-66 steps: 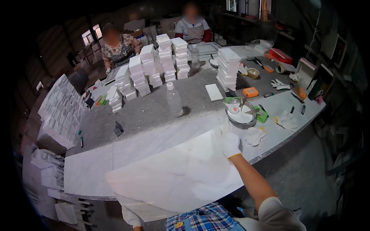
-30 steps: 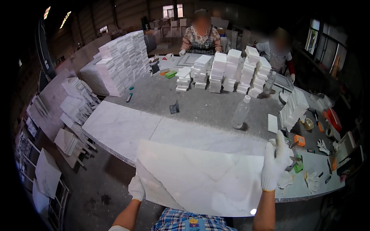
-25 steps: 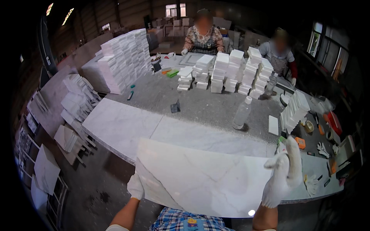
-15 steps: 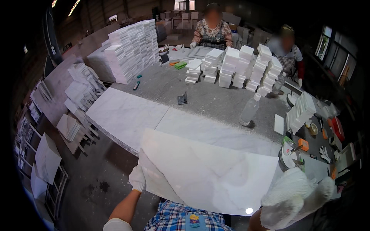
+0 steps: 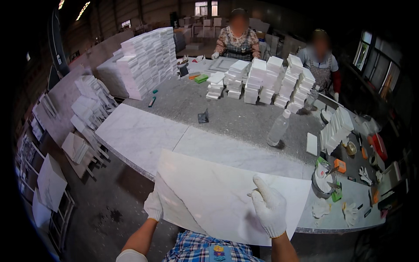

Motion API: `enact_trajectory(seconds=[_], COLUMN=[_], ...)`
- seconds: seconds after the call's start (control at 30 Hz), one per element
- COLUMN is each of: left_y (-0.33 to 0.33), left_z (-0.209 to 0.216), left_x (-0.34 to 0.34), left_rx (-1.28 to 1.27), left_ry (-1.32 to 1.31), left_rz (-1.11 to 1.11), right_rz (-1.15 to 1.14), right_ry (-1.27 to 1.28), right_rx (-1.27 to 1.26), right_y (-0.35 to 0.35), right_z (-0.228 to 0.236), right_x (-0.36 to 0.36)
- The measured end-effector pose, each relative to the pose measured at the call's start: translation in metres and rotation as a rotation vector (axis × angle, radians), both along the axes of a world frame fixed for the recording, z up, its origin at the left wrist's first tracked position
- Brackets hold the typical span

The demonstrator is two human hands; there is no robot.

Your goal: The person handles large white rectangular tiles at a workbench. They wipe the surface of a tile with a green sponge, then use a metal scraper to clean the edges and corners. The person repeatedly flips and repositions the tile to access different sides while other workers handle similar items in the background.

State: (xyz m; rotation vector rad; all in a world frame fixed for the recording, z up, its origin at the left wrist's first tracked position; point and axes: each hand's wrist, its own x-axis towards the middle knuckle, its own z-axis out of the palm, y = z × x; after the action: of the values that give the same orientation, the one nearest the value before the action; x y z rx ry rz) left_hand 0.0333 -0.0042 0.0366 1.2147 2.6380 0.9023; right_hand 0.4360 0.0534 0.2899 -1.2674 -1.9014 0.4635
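1. One slab (image 5: 209, 192), white and grey-veined, lower centre of the frame!
2. Left hand (image 5: 153, 206), gloved, touches its left edge; fingers hidden, can't tell whether they pinch.
3. Right hand (image 5: 269, 207): over the right half, fingers stretched, looking pressed together.
4. Bowl (image 5: 321, 194) near, right of frame.

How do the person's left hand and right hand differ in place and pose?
The left hand holds the slab at its left edge; the right hand is over the slab's face, toward its right side, with no visible grip on it. The left hand's fingers are mostly hidden at the edge, while the right hand has fingers stretched out in plain view. Both wear white gloves.
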Motion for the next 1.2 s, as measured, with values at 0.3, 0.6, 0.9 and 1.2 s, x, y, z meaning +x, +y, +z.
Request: enact_trajectory(seconds=[0.3,0.6,0.9,1.2], left_y=[0.002,-0.002,-0.002,0.001], left_z=[0.004,-0.015,-0.004,0.005], left_x=[0.003,-0.006,-0.001,0.004], left_rx=[-0.041,0.071,-0.011,-0.026], left_ry=[0.046,0.023,0.048,0.01], left_rz=[-0.024,-0.02,-0.044,-0.012], right_rz=[-0.041,-0.051,-0.052,-0.083], right_ry=[0.029,-0.002,-0.069,-0.077], right_rx=[-0.069,-0.125,-0.015,0.114], right_y=[0.0,0.002,0.012,0.014], right_z=[-0.025,-0.029,-0.043,-0.055], right_x=[-0.002,-0.002,0.0,0.003])
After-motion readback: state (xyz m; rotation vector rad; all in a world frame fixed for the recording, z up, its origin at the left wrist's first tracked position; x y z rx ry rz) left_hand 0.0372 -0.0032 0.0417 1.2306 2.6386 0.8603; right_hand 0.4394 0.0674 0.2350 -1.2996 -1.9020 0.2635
